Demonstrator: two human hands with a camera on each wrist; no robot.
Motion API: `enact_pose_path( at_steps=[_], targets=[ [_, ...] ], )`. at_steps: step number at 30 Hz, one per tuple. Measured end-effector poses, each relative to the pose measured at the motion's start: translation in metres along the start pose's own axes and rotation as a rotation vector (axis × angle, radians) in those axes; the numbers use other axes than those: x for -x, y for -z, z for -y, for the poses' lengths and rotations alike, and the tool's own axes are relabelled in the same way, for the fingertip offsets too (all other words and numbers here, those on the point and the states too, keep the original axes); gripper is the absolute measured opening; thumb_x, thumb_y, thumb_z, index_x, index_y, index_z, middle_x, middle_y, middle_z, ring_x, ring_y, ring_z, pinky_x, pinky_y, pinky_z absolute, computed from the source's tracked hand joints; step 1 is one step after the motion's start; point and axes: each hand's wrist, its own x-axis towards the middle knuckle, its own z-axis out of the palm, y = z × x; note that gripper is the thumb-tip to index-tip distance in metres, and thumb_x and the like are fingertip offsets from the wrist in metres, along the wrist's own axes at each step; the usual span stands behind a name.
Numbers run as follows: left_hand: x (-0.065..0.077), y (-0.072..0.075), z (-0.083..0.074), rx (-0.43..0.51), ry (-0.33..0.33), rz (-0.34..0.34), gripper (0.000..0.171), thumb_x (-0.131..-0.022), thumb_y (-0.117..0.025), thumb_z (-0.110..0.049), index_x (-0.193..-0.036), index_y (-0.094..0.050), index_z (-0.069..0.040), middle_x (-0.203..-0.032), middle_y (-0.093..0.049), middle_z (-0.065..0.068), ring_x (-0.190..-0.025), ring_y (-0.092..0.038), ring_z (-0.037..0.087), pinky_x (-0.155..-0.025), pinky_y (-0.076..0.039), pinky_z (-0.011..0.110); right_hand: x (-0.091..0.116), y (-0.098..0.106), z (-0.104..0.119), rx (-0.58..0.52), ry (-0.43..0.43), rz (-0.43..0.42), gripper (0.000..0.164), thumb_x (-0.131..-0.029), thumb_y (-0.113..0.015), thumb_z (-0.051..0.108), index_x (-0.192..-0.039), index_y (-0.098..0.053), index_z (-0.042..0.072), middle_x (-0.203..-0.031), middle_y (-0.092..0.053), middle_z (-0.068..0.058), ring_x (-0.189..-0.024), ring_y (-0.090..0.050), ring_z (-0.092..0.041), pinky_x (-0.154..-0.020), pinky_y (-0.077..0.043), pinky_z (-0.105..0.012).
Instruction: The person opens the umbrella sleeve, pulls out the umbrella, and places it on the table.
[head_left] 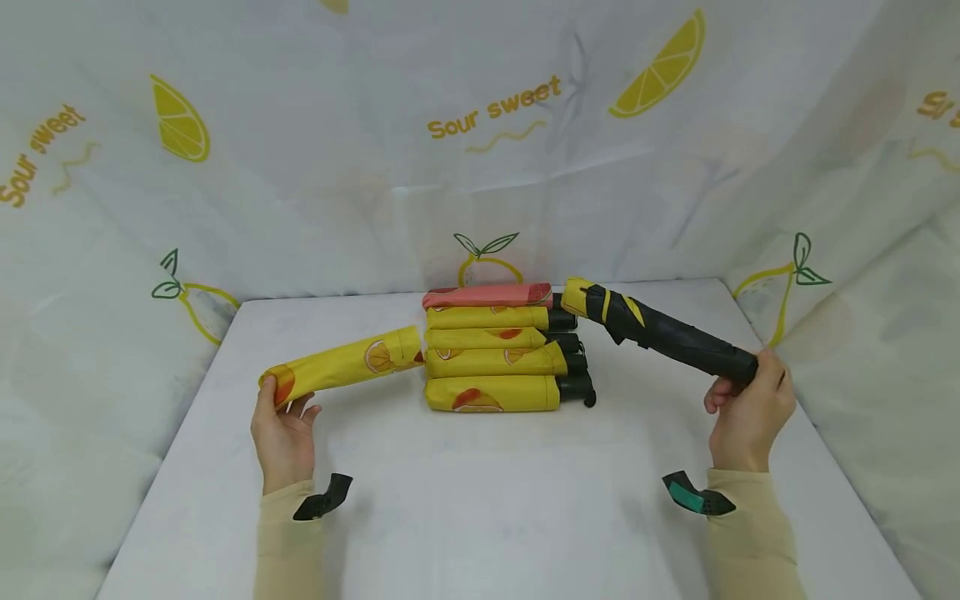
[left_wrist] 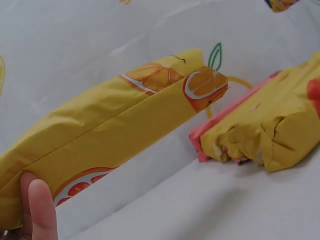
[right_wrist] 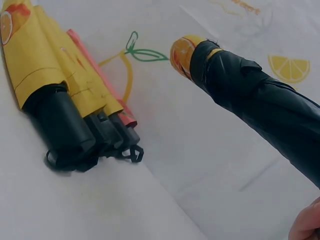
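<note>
My left hand [head_left: 283,433] pinches one end of a yellow umbrella sleeve [head_left: 352,365] printed with orange slices, and its other end tilts up to the right. In the left wrist view the sleeve [left_wrist: 115,115] looks flat and creased, with thumb and finger at its lower end. On the other side, my right hand [head_left: 750,417] grips the end of a folded umbrella [head_left: 667,333], black with yellow at its far tip. This umbrella is raised and slants up to the left. Between the hands, several sleeved umbrellas [head_left: 491,393] lie side by side, their black handles [right_wrist: 65,125] pointing right.
The white table [head_left: 480,500] carries the row near its back edge, with a pink-sleeved umbrella [head_left: 487,296] farthest back. A white lemon-print cloth [head_left: 337,192] hangs behind and at both sides. Black wrist bands [head_left: 324,497] stick out at the sleeves.
</note>
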Motion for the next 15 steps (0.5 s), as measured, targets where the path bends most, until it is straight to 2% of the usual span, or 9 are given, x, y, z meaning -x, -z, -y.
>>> enact_pose_path(
  at_steps=[7,15],
  targets=[
    [-0.008,0.010,0.001,-0.074,0.033,-0.020,0.020,-0.100,-0.064,-0.030,-0.105,-0.068,-0.011,-0.103,-0.063,0.000,-0.070,-0.062,0.019,-0.055,-0.054,0.027,-0.009,0.025,-0.001,0.016,-0.044,-0.105,0.028,-0.101,-0.058,0.027,-0.087,-0.054,0.003,-0.043,-0.051,-0.008,-0.030,-0.041,-0.016,-0.029,-0.033,-0.026],
    [-0.023,0.014,-0.001,-0.170,0.053,-0.027,0.022,-0.101,-0.062,-0.034,-0.109,-0.066,-0.014,-0.111,-0.055,0.000,-0.074,-0.060,0.018,-0.059,-0.052,0.026,-0.017,0.043,-0.001,0.021,-0.085,-0.158,0.027,-0.102,-0.058,0.028,-0.090,-0.053,0.004,-0.045,-0.053,-0.008,-0.031,-0.043,-0.018,-0.030,-0.037,-0.027]
  ],
)
